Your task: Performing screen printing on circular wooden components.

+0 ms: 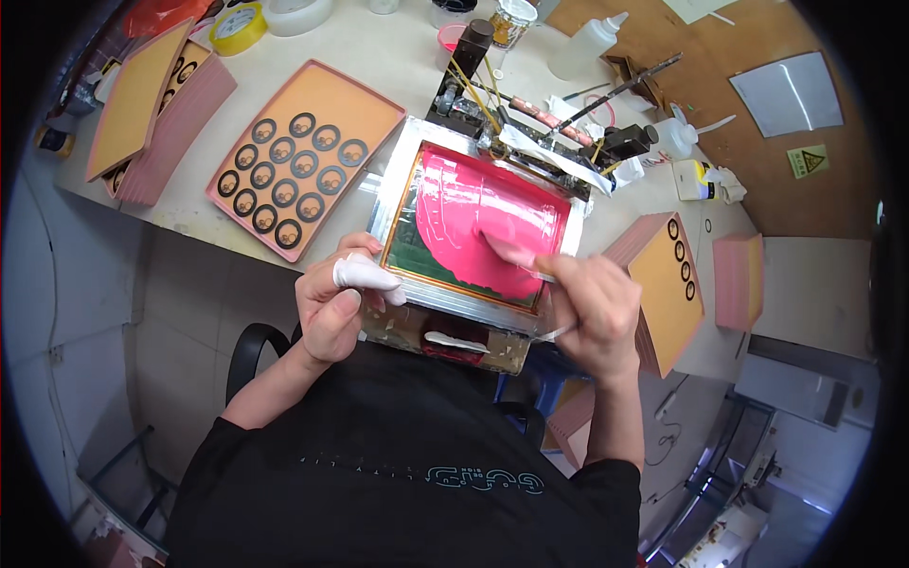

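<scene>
My right hand (598,308) is closed round a spatula (511,250), whose blade lies in pink ink on a screen-printing frame (390,204). Bright pink ink (464,204) covers most of the mesh, leaving dark green at the left and lower edge. At the frame's lower left corner is my left hand (331,298), loosely curled with thumb and fingers apart. White coverings (367,275) wrap some of its fingers, and its fingertips appear to touch the metal edge. Beneath the frame's near side, a worn block carries a dark red pad (454,343) with a whitish strip.
Left of the frame, a tray (327,90) holds several black rings. Stacked trays stand at far left (166,133) and right (653,293). Behind the frame are a black clamp mechanism (464,57), a squeeze bottle (587,47) and an ink can (514,21). Yellow tape (237,28) lies at back left.
</scene>
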A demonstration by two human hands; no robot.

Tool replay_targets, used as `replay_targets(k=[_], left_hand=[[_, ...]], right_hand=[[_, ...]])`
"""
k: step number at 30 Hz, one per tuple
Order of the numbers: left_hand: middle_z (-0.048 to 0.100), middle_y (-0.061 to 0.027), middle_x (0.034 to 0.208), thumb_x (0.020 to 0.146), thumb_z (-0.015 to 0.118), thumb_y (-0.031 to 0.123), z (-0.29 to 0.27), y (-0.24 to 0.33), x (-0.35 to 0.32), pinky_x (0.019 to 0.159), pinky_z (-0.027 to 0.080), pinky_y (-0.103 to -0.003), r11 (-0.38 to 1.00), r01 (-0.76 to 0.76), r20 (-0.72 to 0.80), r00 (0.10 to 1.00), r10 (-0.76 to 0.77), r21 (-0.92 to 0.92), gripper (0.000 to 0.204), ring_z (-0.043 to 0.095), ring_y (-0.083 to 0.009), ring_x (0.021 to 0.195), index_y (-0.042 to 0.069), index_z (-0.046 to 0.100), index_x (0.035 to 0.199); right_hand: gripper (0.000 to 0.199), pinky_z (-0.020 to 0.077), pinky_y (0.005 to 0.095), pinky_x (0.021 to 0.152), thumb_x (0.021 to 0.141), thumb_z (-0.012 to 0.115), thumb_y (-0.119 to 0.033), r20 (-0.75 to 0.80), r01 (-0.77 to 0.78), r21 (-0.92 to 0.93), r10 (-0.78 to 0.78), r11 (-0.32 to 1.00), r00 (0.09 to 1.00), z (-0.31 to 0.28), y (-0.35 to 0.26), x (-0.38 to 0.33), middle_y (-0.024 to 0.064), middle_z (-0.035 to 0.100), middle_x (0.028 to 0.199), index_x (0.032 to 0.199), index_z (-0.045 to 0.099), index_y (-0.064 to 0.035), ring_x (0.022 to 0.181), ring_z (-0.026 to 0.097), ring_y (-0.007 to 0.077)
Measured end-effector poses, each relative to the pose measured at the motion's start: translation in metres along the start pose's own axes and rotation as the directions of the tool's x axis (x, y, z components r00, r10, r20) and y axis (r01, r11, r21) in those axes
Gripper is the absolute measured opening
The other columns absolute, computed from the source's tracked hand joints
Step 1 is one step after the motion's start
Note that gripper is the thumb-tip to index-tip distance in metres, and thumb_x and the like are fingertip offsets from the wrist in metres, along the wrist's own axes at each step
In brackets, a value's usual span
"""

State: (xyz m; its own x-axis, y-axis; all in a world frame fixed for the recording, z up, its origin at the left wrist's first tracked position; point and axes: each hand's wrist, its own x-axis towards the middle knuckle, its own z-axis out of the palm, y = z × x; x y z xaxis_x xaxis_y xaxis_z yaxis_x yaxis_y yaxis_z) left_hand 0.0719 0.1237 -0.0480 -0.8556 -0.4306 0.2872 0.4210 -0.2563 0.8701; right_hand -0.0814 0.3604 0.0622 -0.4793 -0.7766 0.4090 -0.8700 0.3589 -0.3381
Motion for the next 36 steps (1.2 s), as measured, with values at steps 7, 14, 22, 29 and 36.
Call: replay_targets(k=[7, 14, 22, 29, 36], left_hand=[[0.073, -0.0114, 0.08, 0.09, 0.053, 0.02, 0.003, 0.007, 0.001, 0.079, 0.047, -0.022, 0.998, -0.04, 0.0, 0.999, 0.04, -0.039, 0.039, 0.057, -0.0221, 0.086, -0.005, 0.077, 0.109], [0.072, -0.0137, 0.086, 0.09, 0.054, 0.022, 0.014, 0.022, -0.001, 0.071, 0.046, -0.021, 0.967, 0.02, -0.058, 0.998, -0.036, -0.256, 0.041, 0.05, -0.0241, 0.111, -0.007, 0.076, 0.11], [0.07, -0.0179, 0.091, 0.096, 0.055, 0.028, 0.006, 0.025, 0.004, 0.099, 0.041, -0.034, 0.997, -0.012, 0.15, 0.988, 0.024, -0.079, 0.044, 0.045, -0.0303, 0.115, -0.008, 0.073, 0.113], [0.071, -0.0139, 0.091, 0.087, 0.056, 0.02, 0.018, 0.038, 0.009, 0.069, 0.045, -0.022, 0.983, -0.09, -0.038, 0.996, 0.085, -0.159, 0.041, 0.051, -0.0217, 0.103, -0.007, 0.076, 0.109], [0.073, -0.0125, 0.103, 0.083, 0.053, -0.003, 0.023, 0.095, 0.098, 0.072, 0.049, -0.024, 0.842, -0.539, 0.261, 0.815, 0.518, 0.012, 0.043, 0.059, -0.0166, 0.082, -0.005, 0.072, 0.122]], right_hand=[[0.029, 0.0454, 0.0302, 0.061, 0.076, 0.068, 0.01, -0.169, 0.065, 0.034, -0.058, 0.997, 0.984, 0.016, 0.019, 0.033, 0.0058, 0.069, 0.08, 0.101, 0.077, -0.0028, 0.063, 0.054, 0.019], [0.031, 0.0443, 0.029, 0.061, 0.075, 0.068, 0.01, -0.038, 0.175, 0.193, -0.171, 0.966, 0.985, 0.021, 0.031, 0.06, 0.0053, 0.071, 0.081, 0.101, 0.079, -0.0036, 0.062, 0.054, 0.0179], [0.033, 0.0484, 0.0328, 0.061, 0.073, 0.065, 0.01, 0.014, -0.13, 0.044, 0.13, 0.991, 0.991, -0.023, 0.035, 0.018, 0.0058, 0.07, 0.079, 0.101, 0.077, -0.004, 0.063, 0.058, 0.0216], [0.022, 0.0416, 0.0326, 0.058, 0.079, 0.068, 0.007, -0.051, -0.027, 0.07, 0.031, 0.997, 0.998, -0.027, -0.02, 0.009, 0.0056, 0.063, 0.073, 0.098, 0.076, -0.0004, 0.06, 0.05, 0.02], [0.018, 0.0431, 0.0255, 0.062, 0.091, 0.07, 0.001, 0.033, -0.285, 0.123, 0.283, 0.951, 0.959, -0.044, 0.044, 0.083, 0.0049, 0.071, 0.082, 0.108, 0.077, 0.0008, 0.065, 0.055, 0.0134]])
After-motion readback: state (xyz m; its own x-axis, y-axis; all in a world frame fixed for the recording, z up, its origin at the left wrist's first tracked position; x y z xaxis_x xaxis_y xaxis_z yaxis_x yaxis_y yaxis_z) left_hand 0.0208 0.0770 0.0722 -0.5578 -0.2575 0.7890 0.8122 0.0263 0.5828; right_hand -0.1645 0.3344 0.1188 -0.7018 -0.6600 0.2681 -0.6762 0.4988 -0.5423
